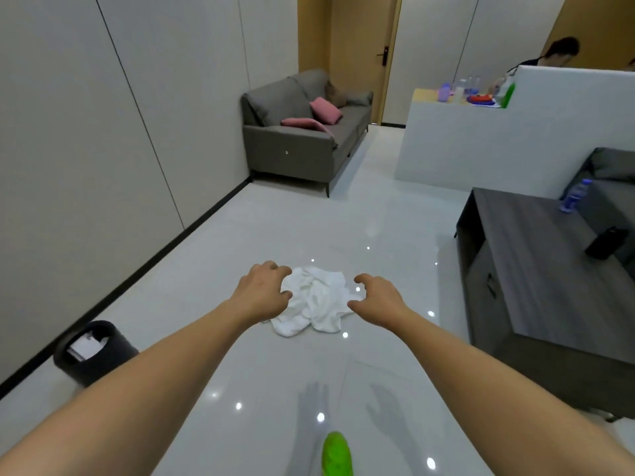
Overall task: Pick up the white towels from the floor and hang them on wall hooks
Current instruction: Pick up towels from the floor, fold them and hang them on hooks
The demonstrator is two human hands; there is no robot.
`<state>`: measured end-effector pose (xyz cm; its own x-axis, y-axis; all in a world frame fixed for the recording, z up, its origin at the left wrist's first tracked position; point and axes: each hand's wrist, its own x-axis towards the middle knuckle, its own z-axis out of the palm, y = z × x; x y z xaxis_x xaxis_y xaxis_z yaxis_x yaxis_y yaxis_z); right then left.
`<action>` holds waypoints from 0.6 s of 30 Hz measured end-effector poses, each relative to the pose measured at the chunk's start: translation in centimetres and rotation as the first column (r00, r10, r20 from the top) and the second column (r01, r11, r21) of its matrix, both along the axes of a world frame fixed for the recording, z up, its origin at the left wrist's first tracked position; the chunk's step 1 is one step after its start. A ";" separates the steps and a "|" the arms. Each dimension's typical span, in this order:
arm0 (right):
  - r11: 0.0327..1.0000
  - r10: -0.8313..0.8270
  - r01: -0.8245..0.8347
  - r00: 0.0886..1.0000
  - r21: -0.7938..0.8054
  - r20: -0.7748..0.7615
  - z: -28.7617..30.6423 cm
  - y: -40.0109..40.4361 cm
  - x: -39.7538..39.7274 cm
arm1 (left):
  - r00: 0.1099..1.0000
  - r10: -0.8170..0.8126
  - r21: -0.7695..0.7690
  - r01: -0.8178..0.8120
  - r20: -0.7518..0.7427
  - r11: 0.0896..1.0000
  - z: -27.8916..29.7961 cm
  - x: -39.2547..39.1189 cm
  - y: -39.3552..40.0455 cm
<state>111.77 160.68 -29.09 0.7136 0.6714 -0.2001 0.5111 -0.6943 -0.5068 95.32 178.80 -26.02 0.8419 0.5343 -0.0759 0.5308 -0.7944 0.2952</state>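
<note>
White towels (314, 298) lay in a crumpled heap on the glossy pale floor (275, 228), mid-room, between both outstretched arms. Left hand (263, 292) was at the heap's left edge w/ fingers curled, tips at or on the cloth; whether it actually gripped fabric couldn't be told from this angle. Right hand (376, 300) hovered at the right edge, fingers bent and spread, grasping nothing, thumb tip near the towel. Dark bin (92, 352) stood by the left wall. Grey sofa (302, 132) w/ pink cushions (324, 109) sat farther back. Dark wood table (536, 269) on the right carried a water bottle (574, 195). Green object (336, 453) at the bottom edge, blurred.
</note>
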 end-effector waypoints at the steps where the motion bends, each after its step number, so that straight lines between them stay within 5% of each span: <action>1: 1.000 -0.015 0.015 1.000 -0.005 -0.019 -1.0 1.1 1.9 | 1.000 0.003 -0.011 -0.003 -0.015 1.000 -1.0 1.7 1.3; 18: 0.950 -0.100 0.009 0.956 -0.313 -0.276 -14.8 19.8 23.8 | 0.963 0.094 -0.280 -0.165 -0.253 0.946 -15.9 21.6 22.2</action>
<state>135.54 180.53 -43.91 0.6296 0.5071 -0.5886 0.3342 -0.8607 -0.3841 116.92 201.05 -41.91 0.7062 0.5605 -0.4325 0.7054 -0.6096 0.3617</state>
